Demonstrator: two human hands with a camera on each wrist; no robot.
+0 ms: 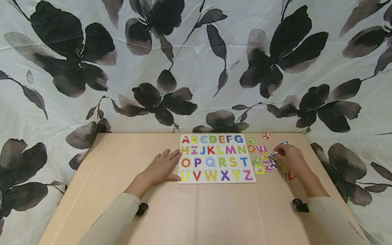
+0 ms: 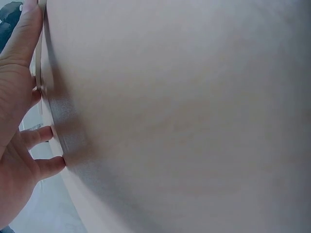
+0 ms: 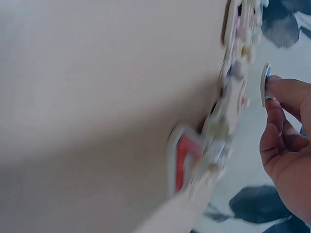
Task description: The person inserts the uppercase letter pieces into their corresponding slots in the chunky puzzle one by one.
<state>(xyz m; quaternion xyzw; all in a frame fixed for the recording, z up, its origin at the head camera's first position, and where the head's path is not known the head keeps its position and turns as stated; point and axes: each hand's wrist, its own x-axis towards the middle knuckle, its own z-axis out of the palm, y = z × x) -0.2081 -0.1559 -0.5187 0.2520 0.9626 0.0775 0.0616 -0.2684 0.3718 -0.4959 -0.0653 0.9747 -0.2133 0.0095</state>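
A white alphabet puzzle board [image 1: 200,167] with colored letters from A to Z lies flat at the table's far edge. My left hand [image 1: 162,166] rests at its left side, fingers extended and touching the edge; the left wrist view shows the same hand [image 2: 19,107] against the rim. My right hand [image 1: 291,158] is above the loose letters, right of the board. Between thumb and fingers it pinches a letter piece [image 3: 265,86], seen nearly edge-on with some blue on it; which letter it is I cannot tell.
Loose letter pieces [image 1: 259,170] lie in a overlapping pile right of the board, partly hidden under my right hand. A red letter piece [image 1: 291,176] sits at the pile's near side, another [image 1: 266,135] at the far edge. Floral cloth [image 1: 196,112] hangs behind the table [image 1: 226,214].
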